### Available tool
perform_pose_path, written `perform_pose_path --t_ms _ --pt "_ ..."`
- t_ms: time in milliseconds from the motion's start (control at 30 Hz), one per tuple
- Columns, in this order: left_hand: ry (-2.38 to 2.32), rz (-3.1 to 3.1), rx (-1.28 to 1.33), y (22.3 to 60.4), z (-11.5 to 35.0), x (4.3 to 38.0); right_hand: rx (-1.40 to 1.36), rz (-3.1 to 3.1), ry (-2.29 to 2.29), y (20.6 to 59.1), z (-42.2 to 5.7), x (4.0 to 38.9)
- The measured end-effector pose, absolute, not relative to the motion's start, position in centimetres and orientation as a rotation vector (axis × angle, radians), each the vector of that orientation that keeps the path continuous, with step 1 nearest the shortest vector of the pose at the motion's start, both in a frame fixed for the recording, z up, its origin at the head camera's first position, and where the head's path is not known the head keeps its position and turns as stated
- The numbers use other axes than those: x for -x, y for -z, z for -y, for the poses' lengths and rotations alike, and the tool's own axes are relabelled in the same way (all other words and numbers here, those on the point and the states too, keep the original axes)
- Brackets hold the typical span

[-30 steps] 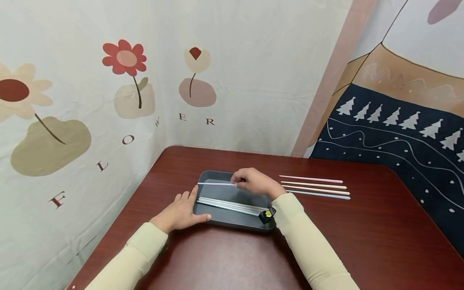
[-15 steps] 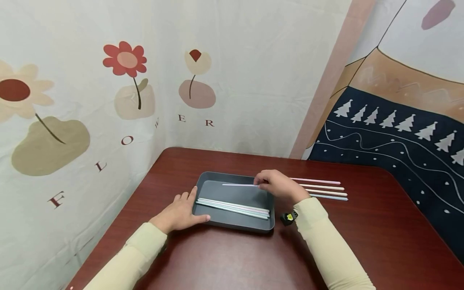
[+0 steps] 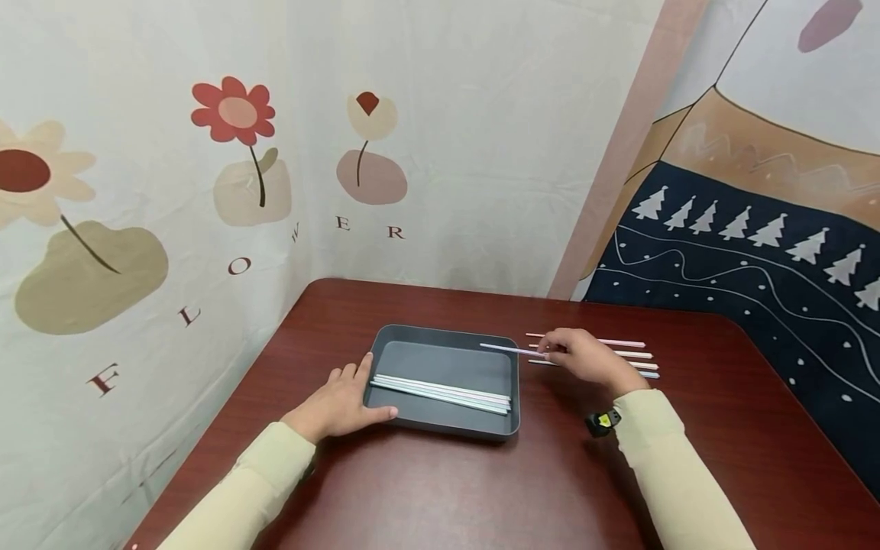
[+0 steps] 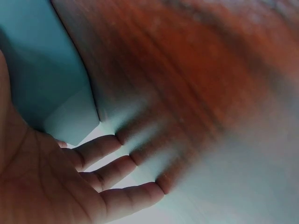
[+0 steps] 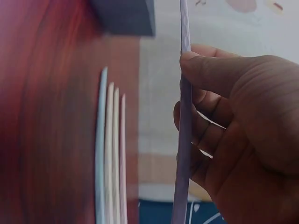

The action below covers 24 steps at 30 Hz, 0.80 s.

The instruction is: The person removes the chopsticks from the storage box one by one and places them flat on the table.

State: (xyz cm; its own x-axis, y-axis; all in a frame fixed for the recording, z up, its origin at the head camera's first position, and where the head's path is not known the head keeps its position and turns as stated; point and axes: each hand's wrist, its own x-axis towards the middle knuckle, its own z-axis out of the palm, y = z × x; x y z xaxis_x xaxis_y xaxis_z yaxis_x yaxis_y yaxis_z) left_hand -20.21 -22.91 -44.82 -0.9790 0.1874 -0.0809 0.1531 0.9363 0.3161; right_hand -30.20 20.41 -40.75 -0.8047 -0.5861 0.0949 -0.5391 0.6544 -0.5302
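Note:
My right hand (image 3: pixel 580 355) pinches a lilac chopstick (image 3: pixel 505 349) between thumb and fingers. Its thin end overlaps the right rim of the grey tray (image 3: pixel 440 363) in the head view. In the right wrist view, this chopstick (image 5: pixel 185 121) stands apart from a row of pastel chopsticks (image 5: pixel 110 154) on the table. Against the tray's left edge rests my left hand (image 3: pixel 337 401), fingers spread and thumb along the near rim. In the left wrist view, three straight fingers show beside the tray wall (image 4: pixel 51 60). Several pale chopsticks (image 3: pixel 440 391) lie together inside the tray.
The row of pink, cream and light blue chopsticks (image 3: pixel 639 355) lies right of the tray, partly behind my right hand. The dark red table (image 3: pixel 440 489) meets a printed flower curtain (image 3: pixel 467 153) at the back and left. A navy tree-patterned cloth (image 3: pixel 742 267) hangs at right.
My right hand has moved right, from over the tray to over the chopstick row, carrying the lilac chopstick along. My left hand has stayed at the tray's left edge.

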Motion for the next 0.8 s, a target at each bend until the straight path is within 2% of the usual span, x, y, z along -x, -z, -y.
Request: perform_pose_path --t_ms 233,467,800 --pt "-0.472 -2.981 -0.256 44.8 22.9 20.2 0.992 -2.830 0.760 42.0 -24.3 29.9" --pt "-0.465 -2.976 -0.257 44.7 22.8 20.3 0.900 -2.862 0.732 42.5 -27.6 29.3" --pt "-0.463 -2.968 -0.260 44.6 22.8 20.3 0.897 -2.872 0.650 44.0 -29.1 29.5"
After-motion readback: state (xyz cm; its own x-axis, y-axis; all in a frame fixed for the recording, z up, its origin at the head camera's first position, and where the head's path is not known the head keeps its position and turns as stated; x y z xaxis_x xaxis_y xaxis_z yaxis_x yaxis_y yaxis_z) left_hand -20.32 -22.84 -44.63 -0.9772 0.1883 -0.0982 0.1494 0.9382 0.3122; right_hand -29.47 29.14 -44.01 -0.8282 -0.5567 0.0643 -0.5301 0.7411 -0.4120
